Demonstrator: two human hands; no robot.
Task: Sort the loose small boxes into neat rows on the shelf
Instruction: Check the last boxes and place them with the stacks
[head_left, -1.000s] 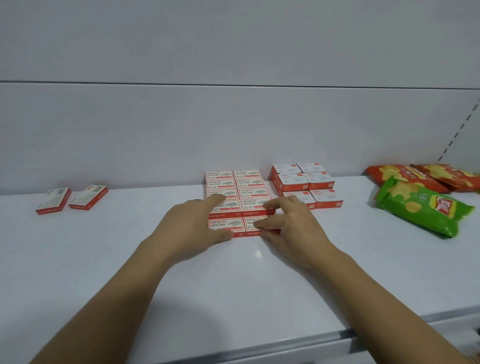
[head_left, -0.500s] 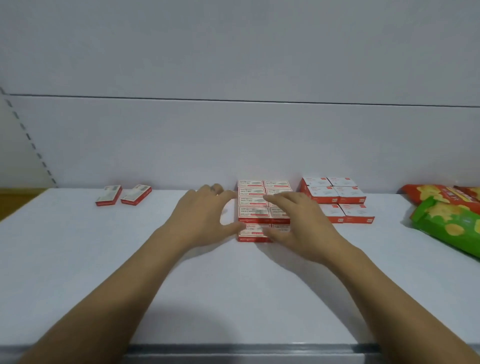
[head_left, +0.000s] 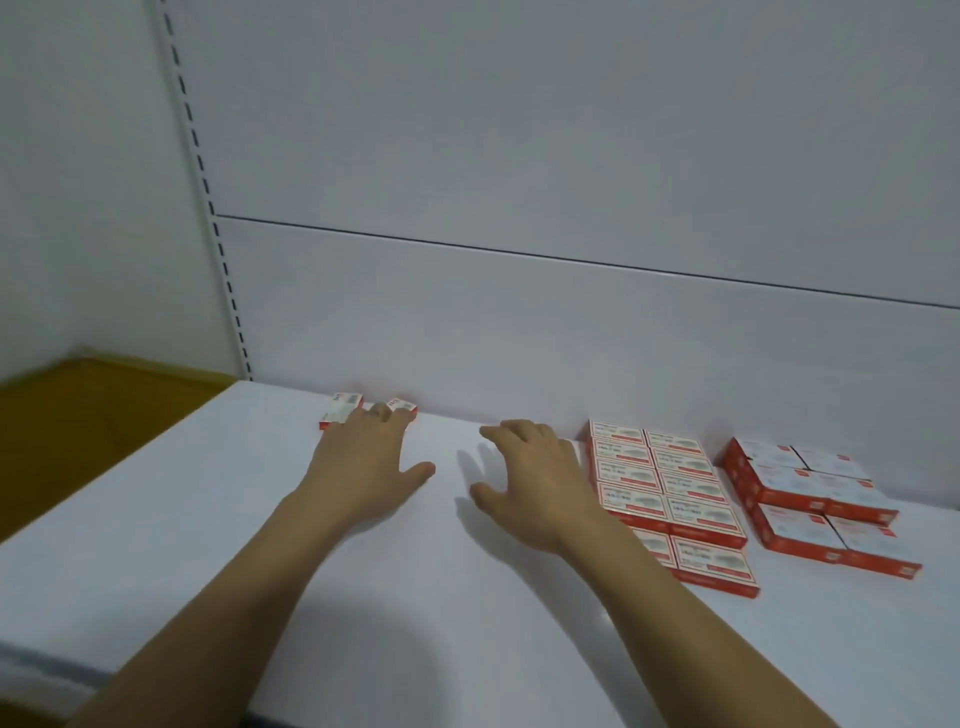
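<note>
The two loose small boxes (head_left: 347, 411) lie side by side at the back edge of the shelf (head_left: 208, 519), near its left corner. They look like light, stiff cardboard that would slide easily, so they are best pinched across the long sides. The left hand (head_left: 363, 467) rests straight fingers on their near ends without gripping, and the right hand (head_left: 535, 478) hovers spread and empty beside the neat block of boxes (head_left: 660, 488).

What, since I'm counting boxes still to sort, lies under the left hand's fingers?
A loose box and a second loose box by the back wall show past the left hand; its fingers cover their near ends. Anything else beneath the palm is hidden.
</note>
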